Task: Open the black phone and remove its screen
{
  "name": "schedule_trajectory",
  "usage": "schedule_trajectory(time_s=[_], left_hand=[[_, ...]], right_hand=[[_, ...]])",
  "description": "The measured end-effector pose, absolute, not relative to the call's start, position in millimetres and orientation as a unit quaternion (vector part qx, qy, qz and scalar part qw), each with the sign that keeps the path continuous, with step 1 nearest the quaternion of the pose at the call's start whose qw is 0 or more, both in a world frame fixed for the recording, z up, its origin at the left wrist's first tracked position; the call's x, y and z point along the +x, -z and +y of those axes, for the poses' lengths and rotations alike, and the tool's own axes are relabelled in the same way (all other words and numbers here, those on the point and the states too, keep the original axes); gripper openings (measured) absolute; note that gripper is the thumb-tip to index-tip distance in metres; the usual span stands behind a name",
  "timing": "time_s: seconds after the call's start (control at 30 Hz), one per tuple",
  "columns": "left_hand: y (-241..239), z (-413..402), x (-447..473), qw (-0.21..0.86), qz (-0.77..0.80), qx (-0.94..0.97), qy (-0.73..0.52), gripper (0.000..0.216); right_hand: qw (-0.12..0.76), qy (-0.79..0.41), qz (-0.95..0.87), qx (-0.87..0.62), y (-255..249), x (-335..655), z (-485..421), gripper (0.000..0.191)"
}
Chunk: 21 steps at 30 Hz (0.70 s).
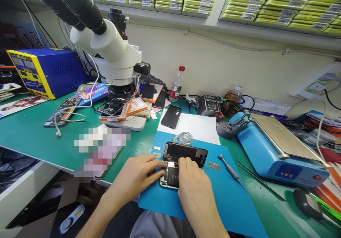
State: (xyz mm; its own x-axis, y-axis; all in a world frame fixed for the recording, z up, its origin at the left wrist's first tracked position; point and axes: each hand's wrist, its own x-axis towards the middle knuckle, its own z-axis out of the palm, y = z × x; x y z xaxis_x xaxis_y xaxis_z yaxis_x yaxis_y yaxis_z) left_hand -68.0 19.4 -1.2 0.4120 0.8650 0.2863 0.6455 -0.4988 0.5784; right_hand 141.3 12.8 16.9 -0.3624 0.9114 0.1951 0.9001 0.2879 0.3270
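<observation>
Phone (173,175) opened, between hands | left hand (136,172): at left edge, thumb and forefinger parted | right hand (195,181): over right side, fingers bunched, grip hidden, cannot tell

Student: What lies behind the green-topped bench (34,131)?
Tutor: A pale, off-white wall (226,67), with a white, divided shelf (212,21) running along it above.
Student: And below?
Tutor: At left, a white drawer (29,192), open beneath the bench's edge.
</observation>
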Motion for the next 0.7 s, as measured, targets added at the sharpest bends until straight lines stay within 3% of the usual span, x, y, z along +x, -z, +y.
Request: schedule_trajectory(time_s=[0.3, 0.53, 0.7], left_hand=[[6.6, 20.5, -68.9, 0.188, 0.458, 0.822, -0.282, 0.015], [4.3, 18.4, -68.9, 0.209, 0.464, 0.809, -0.293, 0.015], [-3.8, 20.1, -65.3, 0.211, 0.543, 0.742, -0.331, 0.019]], right_hand=[[0.011, -0.181, 0.799, 0.573, -14.8, 141.8, 12.7, 0.037], [-0.164, -0.087, 0.786, 0.590, -21.1, 157.7, 4.5, 0.033], [-0.177, -0.010, 0.784, 0.595, -27.3, 167.1, 2.5, 0.018]])
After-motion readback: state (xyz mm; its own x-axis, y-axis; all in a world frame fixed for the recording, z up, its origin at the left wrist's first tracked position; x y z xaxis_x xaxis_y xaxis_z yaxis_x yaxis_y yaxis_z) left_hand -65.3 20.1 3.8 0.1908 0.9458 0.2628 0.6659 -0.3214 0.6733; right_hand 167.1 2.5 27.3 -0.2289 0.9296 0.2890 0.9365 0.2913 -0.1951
